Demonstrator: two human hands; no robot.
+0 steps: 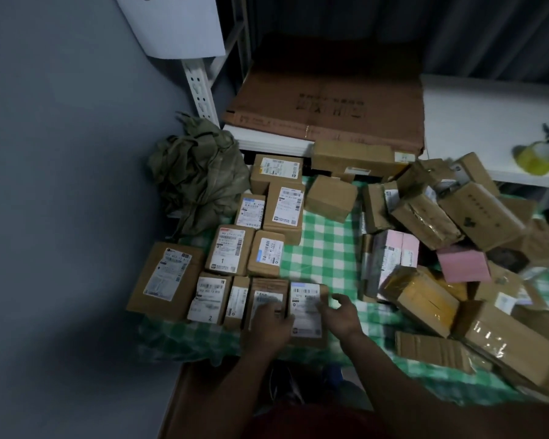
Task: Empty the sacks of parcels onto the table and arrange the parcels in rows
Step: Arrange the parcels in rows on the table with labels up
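Many brown cardboard parcels [476, 223] lie heaped unsorted on the right of the green-and-white checked tablecloth [324, 248], well apart from the neat rows of labelled parcels [232, 248] on the left beside the crumpled olive sack [197, 172]. The white-labelled small parcel [306, 307] sits at the front row's end, the left hand [271, 323] flat beside it, fingers loosely spread, while the right hand [341, 313] touches its edge, half open; squaring it flush against its neighbour, label up, would keep the row straight.

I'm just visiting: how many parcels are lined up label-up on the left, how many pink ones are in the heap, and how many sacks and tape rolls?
Lined-up parcels: 10
Pink parcels: 2
Sack: 1
Tape roll: 1
Total: 14
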